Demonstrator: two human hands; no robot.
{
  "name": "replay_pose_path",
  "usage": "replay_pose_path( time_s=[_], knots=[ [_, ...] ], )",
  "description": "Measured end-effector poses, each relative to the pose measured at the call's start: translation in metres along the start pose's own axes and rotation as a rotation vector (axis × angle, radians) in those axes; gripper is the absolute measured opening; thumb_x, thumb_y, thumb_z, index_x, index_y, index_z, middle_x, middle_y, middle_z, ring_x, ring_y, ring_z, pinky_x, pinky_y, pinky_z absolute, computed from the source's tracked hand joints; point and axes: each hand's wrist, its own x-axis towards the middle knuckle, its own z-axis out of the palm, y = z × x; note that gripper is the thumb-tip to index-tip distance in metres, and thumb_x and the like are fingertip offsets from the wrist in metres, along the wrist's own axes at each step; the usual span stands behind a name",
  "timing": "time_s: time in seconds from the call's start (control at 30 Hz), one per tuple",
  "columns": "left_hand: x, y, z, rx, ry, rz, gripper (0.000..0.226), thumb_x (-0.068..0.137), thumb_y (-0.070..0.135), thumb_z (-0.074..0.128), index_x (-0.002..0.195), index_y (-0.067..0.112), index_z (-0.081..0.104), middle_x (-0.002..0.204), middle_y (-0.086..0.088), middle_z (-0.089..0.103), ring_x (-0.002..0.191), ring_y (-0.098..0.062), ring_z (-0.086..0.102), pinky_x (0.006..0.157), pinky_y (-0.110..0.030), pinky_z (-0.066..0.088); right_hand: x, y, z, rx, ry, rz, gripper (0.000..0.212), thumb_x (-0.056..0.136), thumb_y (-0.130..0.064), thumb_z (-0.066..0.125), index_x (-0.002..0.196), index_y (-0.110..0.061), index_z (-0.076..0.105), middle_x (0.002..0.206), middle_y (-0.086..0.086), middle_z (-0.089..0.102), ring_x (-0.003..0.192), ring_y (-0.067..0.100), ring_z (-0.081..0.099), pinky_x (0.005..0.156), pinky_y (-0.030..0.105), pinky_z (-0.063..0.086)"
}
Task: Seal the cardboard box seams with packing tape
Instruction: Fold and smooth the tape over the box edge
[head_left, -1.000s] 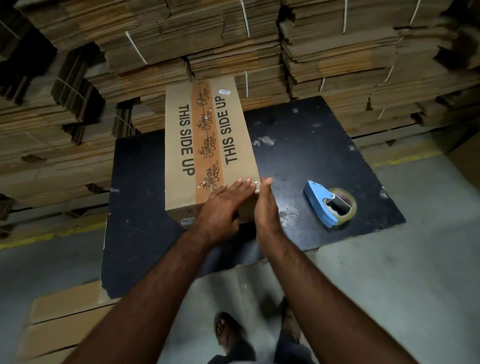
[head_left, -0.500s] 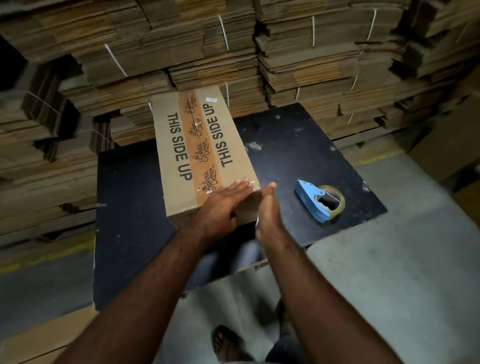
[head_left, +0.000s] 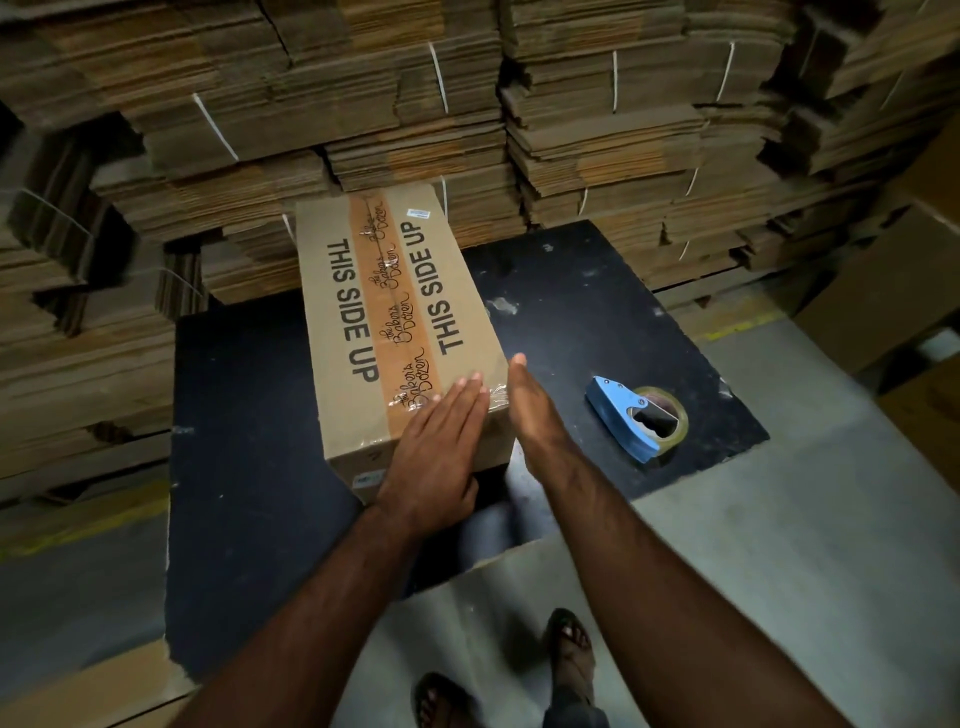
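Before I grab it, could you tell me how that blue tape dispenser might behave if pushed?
The tape dispenser lies flat on its side on the black table, so it would probably slide, not roll. It looks rigid and likely light.

Tan cardboard box (head_left: 395, 332) with bold black "THIS SIDE UP" lettering, an orange-brown printed tape strip (head_left: 392, 306) with black script down the middle, clear glossy tape (head_left: 493, 397) at the near corner. Black, scuffed tabletop (head_left: 597, 312). Light blue tape dispenser (head_left: 626, 415) with a yellowish roll. Grey floor (head_left: 779, 519). Brown flattened cardboard stacks (head_left: 597, 130) bound with white straps.
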Motion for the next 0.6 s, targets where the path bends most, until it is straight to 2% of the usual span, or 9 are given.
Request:
replay_pose_path(
  time_s=[0.1,0.17,0.23,0.27,0.33,0.4,0.47,0.53,0.6],
  knots=[
    [0.001,0.001,-0.003,-0.020,-0.013,-0.002,0.104,0.071,0.025,0.065,0.159,0.008,0.011,0.167,-0.009,0.004,0.154,-0.020,-0.001,0.124,-0.040,0.000,-0.013,0.005,0.005,0.025,0.121,-0.157,0.035,0.106,-0.040,0.038,0.122,-0.021,0.062,0.114,-0.007,0.059,0.103,0.012,0.054,0.094,0.027,0.041],
    [0.000,0.000,-0.004,-0.036,-0.015,-0.008,0.103,0.072,0.025,0.064,0.159,0.008,0.011,0.167,-0.009,0.003,0.154,-0.021,-0.001,0.125,-0.042,0.003,-0.025,0.012,0.015,-0.024,0.239,-0.233,0.030,0.107,-0.029,0.039,0.125,-0.018,0.060,0.111,-0.005,0.058,0.099,0.013,0.054,0.089,0.024,0.041],
    [-0.001,0.000,-0.004,-0.032,-0.029,0.001,0.105,0.072,0.026,0.066,0.159,0.008,0.010,0.167,-0.009,0.002,0.154,-0.021,-0.001,0.125,-0.042,0.004,-0.020,0.014,0.023,-0.058,0.286,-0.200,0.029,0.106,-0.030,0.037,0.118,-0.020,0.061,0.110,-0.004,0.061,0.097,0.015,0.058,0.090,0.026,0.046],
    [0.000,-0.001,-0.005,-0.021,-0.038,0.007,0.108,0.071,0.027,0.067,0.159,0.008,0.008,0.167,-0.009,0.000,0.154,-0.021,-0.002,0.125,-0.041,0.002,-0.012,0.012,0.023,-0.037,0.257,-0.160,0.029,0.106,-0.033,0.036,0.111,-0.021,0.062,0.109,-0.002,0.065,0.096,0.018,0.062,0.091,0.031,0.051],
    [0.000,-0.002,-0.006,0.002,-0.054,0.012,0.112,0.070,0.028,0.069,0.159,0.009,0.003,0.167,-0.009,-0.004,0.154,-0.020,-0.005,0.123,-0.037,-0.006,0.004,0.005,0.017,0.026,0.112,-0.086,0.039,0.106,-0.041,0.034,0.102,-0.019,0.066,0.107,0.003,0.072,0.095,0.020,0.068,0.090,0.038,0.055],
    [0.000,-0.002,-0.008,0.007,-0.043,0.013,0.113,0.069,0.026,0.070,0.159,0.009,0.003,0.167,-0.008,-0.005,0.154,-0.020,-0.005,0.121,-0.034,-0.009,0.014,0.000,0.004,0.098,-0.023,-0.059,0.048,0.106,-0.046,0.033,0.102,-0.015,0.070,0.106,0.005,0.075,0.096,0.021,0.071,0.091,0.039,0.056],
    [0.001,-0.002,-0.008,0.007,-0.057,0.015,0.113,0.070,0.025,0.070,0.159,0.010,0.001,0.167,-0.008,-0.007,0.153,-0.019,-0.007,0.120,-0.033,-0.011,0.015,-0.003,-0.005,0.089,0.038,-0.071,0.051,0.106,-0.047,0.033,0.112,-0.011,0.069,0.114,0.001,0.071,0.100,0.020,0.069,0.095,0.039,0.053],
    [0.001,-0.003,-0.008,-0.004,-0.066,0.013,0.113,0.071,0.025,0.069,0.159,0.011,-0.001,0.167,-0.006,-0.009,0.153,-0.018,-0.009,0.121,-0.033,-0.011,0.007,0.001,-0.005,-0.003,0.194,-0.148,0.048,0.105,-0.047,0.034,0.122,-0.014,0.064,0.118,-0.005,0.063,0.109,0.018,0.061,0.102,0.039,0.048],
    [0.001,-0.002,-0.009,-0.006,-0.065,0.007,0.112,0.072,0.025,0.067,0.159,0.011,-0.001,0.167,-0.006,-0.010,0.153,-0.018,-0.009,0.122,-0.034,-0.009,-0.007,0.014,0.007,-0.057,0.246,-0.245,0.040,0.105,-0.041,0.036,0.122,-0.017,0.063,0.116,-0.002,0.065,0.107,0.018,0.061,0.100,0.038,0.049]
  ],
)
